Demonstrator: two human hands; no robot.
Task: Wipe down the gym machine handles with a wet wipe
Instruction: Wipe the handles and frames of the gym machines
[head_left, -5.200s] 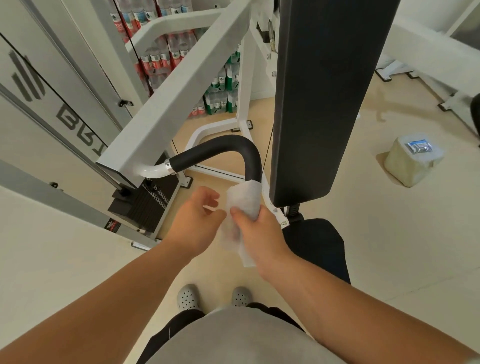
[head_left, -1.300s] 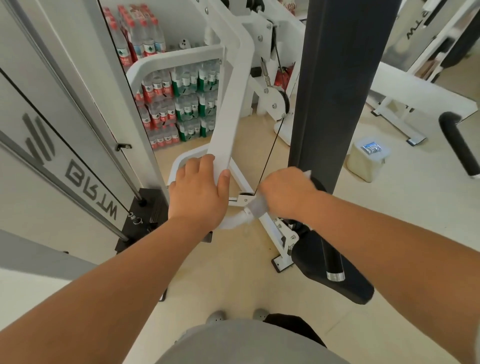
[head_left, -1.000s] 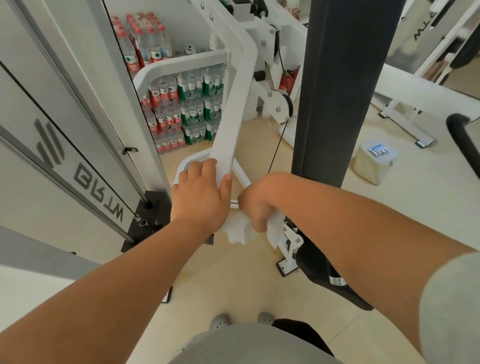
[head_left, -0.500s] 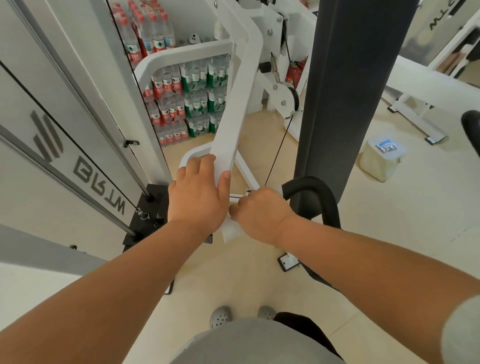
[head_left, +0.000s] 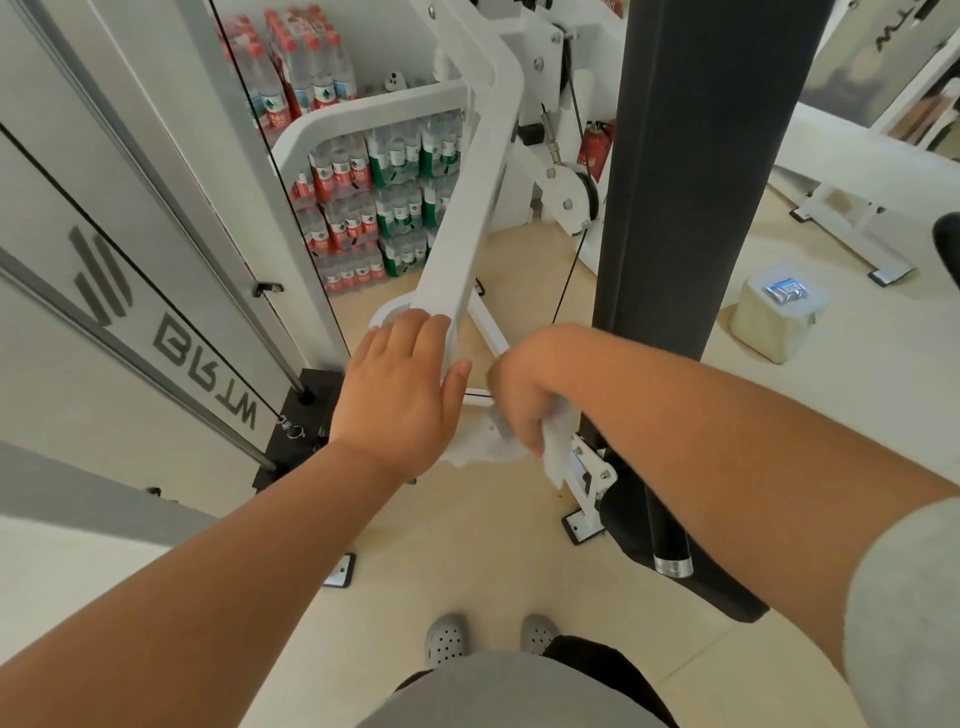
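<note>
A person's right hand is clenched round a white wipe just right of the foot of the machine's white arm. The cloth is bunched under the knuckles and a loose tail hangs below. The left hand lies on the arm's lower end, fingers straight on top and thumb along its side, apparently steadying it. The handle is mostly hidden by the right hand and forearm. Only its black lower length and chrome cap show, below and right of the arm.

The step in hand appears to be rubbing the handle's upper bend, close to where it joins the arm. The next move likely calls for drawing the wrapped wipe along the tube toward the capped end, keeping it closed around the grip while the arm is braced. A lidded tub sits on the floor well right of the arm, and packs of bottles are stacked behind it.
</note>
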